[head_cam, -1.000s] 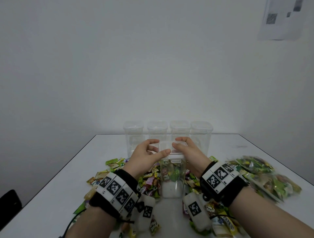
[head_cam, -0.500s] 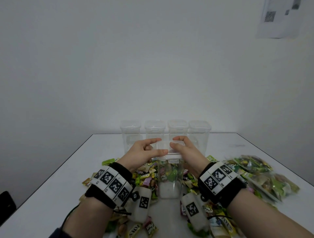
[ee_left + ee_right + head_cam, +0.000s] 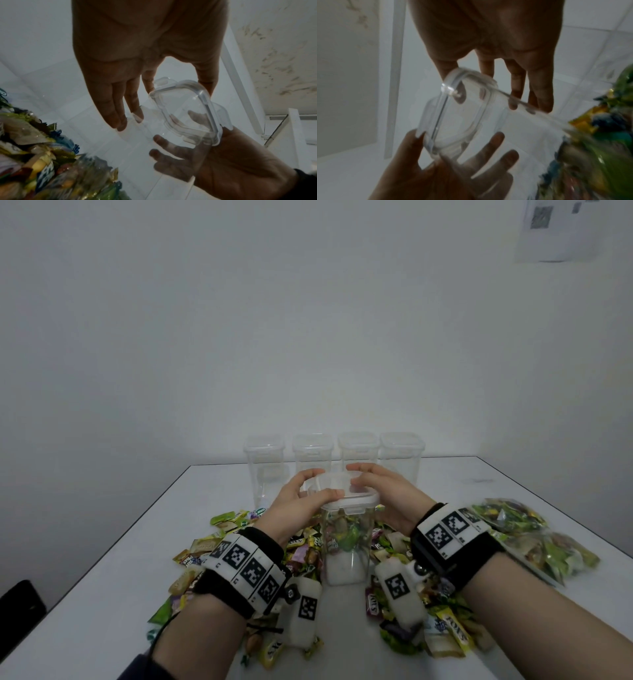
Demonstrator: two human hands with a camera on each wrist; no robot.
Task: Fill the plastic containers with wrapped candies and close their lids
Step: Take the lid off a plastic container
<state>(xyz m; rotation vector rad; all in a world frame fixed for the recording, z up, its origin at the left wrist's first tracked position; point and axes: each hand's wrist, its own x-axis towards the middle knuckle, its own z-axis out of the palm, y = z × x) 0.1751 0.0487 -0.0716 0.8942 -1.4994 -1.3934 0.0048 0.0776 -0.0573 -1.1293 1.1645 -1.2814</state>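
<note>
A tall clear container, part filled with wrapped candies, stands at the table's middle. Its clear lid lies on the rim, slightly tilted, with the near latch flap hanging down. My left hand pinches the lid's left side, thumb on top and index finger behind. My right hand pinches the right side the same way. In the left wrist view, the left hand has its thumb and index finger round the lid. The right wrist view shows the right hand on the lid.
Several empty lidded containers stand in a row at the back. Loose wrapped candies are piled on both sides of the middle container. Clear bags of candy lie at the right. A black object sits off the table's left edge.
Both hands keep hold of the lid on top of the container, and the thumbs have slid a little further over it. Nothing else has moved.
</note>
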